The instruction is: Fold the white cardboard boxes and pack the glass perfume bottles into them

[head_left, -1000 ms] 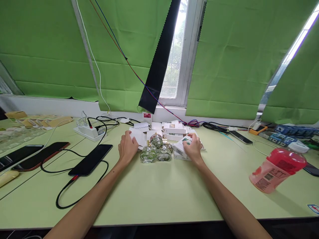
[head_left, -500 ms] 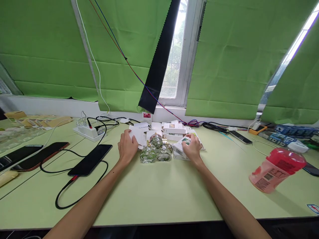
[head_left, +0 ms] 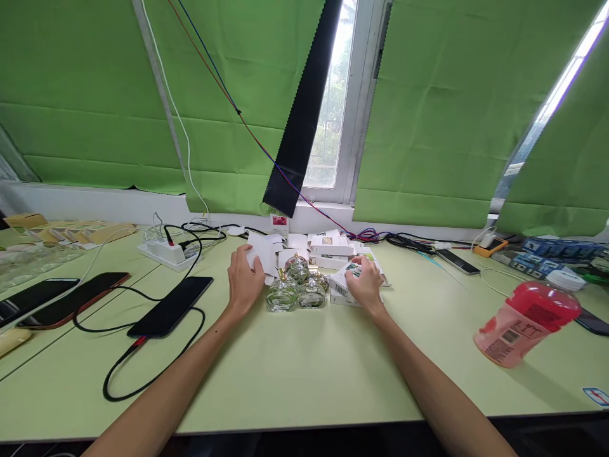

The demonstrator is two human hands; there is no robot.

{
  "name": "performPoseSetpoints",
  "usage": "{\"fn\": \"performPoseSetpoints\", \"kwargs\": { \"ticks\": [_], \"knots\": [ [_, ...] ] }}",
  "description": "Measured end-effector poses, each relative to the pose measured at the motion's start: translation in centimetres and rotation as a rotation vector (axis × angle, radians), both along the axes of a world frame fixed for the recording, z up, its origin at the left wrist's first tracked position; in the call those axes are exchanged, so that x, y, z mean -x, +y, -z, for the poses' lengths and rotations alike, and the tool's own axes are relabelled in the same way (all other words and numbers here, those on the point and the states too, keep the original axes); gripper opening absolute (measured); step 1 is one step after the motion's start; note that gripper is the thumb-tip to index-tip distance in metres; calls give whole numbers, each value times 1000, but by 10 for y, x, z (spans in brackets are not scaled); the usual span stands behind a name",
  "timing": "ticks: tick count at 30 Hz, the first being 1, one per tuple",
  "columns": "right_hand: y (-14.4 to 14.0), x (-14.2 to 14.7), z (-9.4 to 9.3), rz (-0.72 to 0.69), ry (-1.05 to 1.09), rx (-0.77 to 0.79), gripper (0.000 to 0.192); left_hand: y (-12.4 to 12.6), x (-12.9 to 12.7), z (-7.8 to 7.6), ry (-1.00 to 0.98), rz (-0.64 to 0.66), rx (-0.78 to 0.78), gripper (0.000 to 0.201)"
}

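Left grip (head_left: 245, 279) closed on a white card (head_left: 261, 254), lifted and tilted at the far left of the cluster. Right grip (head_left: 365, 282) curled over a white box (head_left: 343, 287) with a barcode on its near side, fingers wrapped on its top; box lying on the worktop (head_left: 304, 368), just right of the bottles. Three glass bottles (head_left: 297, 289) standing upright between the two hands, close together, two in front and one behind, gold caps up. More flat white boxes (head_left: 328, 251) piled just behind the bottles, near the window sill. Black phone (head_left: 174, 304) lying to the left, plugged into a black cable (head_left: 137, 374) looping toward the near edge. Two further phones (head_left: 61, 298) farther left, side by side. White power strip (head_left: 166, 251) behind them, several cords running from it. Pink bottle (head_left: 523, 320) with a white cap, tilted, well apart to the right. Another phone (head_left: 459, 261) lying flat at the back right, beside dark cables. Green blinds (head_left: 451, 114) hanging over the windows behind, a black strip (head_left: 304, 114) slanting across the middle gap.
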State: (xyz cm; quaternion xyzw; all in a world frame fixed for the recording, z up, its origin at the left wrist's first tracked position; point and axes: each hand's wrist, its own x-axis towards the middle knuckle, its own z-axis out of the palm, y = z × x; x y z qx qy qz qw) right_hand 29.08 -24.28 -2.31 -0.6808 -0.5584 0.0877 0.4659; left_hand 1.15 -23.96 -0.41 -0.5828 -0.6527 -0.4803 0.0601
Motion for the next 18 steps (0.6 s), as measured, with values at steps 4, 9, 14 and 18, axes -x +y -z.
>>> {"fn": "performPoseSetpoints", "kwargs": {
  "ticks": [4,9,14,18],
  "knots": [
    [-1,0,-1,-12,6,3,36,5,3,7,-26,44,-121,31],
    [-2,-1,-2,-25,5,16,36,11,6,14,-67,87,-332,32],
    [-2,-1,-2,-20,-10,4,34,11,4,15,-104,86,-444,33],
    [0,-1,2,-11,-24,-26,32,8,2,14,-100,84,-467,33]
  ]
}}
